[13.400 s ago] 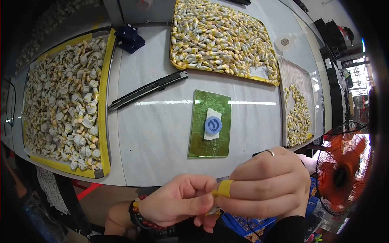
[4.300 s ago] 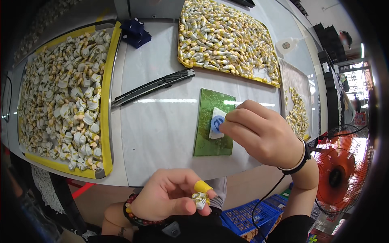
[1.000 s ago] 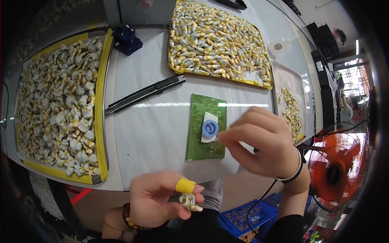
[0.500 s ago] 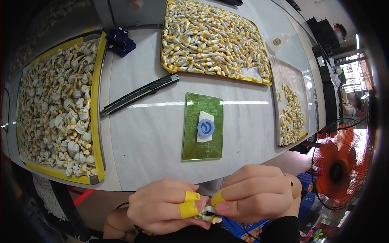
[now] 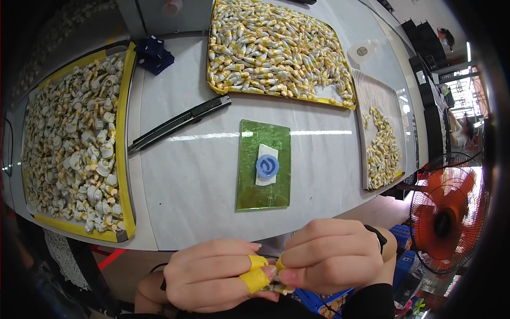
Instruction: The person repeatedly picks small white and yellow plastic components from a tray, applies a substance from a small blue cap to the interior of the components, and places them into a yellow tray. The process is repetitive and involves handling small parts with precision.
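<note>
At the lower edge, in front of the table, both my hands meet. My left hand [image 5: 212, 276] is closed around a small white-and-yellow piece [image 5: 281, 288] with a pale peach end, which pokes out below its fingertips. Thumb and forefinger of my right hand [image 5: 332, 258] pinch close against the left fingertips, on a part of the small pieces mostly hidden by the fingers. Yellow tape wraps fingers on both hands. Beyond them, a green rectangular plate [image 5: 249, 186] lies on the table, carrying a white pad [image 5: 266, 182] with a round blue dish [image 5: 268, 166].
A yellow-edged tray [image 5: 125, 159] heaped with white pieces stands left. Another full tray [image 5: 281, 98] is at the back, and a lined tray [image 5: 372, 87] with fewer pieces is right. A black utility knife [image 5: 180, 122] lies between. An orange fan [image 5: 443, 218] stands beyond the table's right edge.
My fingertips have drawn closer together, covering more of the small piece. My right hand has shifted slightly left. The view has moved a little; things on the table lie as before.
</note>
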Tool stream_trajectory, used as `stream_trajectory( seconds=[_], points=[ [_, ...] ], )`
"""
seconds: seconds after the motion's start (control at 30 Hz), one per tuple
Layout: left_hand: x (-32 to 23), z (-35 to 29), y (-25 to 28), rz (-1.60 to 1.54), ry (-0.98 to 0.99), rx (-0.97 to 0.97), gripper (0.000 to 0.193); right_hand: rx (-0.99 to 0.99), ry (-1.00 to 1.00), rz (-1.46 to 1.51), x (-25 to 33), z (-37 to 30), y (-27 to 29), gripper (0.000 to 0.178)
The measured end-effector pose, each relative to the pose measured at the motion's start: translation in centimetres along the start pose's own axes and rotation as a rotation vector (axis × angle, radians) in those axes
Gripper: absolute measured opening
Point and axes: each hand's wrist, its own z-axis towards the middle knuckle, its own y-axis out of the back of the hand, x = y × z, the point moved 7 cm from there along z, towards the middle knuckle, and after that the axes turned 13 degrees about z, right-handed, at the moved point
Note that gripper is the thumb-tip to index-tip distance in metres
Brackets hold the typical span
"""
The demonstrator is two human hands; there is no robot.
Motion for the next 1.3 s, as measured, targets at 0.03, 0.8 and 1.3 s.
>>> stream_trajectory(
  seconds=[0.03, 0.8, 1.3],
  points=[
    [0.1, 0.0, 0.0, 0.021, -0.005, 0.021, 0.031, 0.0, 0.006, -0.006, 0.0, 0.0, 0.0, 0.018],
    [3.6, -2.6, -2.3, -0.814, 0.668, 0.016, 0.027, -0.025, -0.214, 0.32, -2.7, -0.3, 0.6, 0.015],
    [3.6, -3.0, -2.9, -0.859, 0.755, 0.186, 0.018, 0.094, -0.254, 0.281, -2.7, -0.1, -0.1, 0.011]
  ],
)
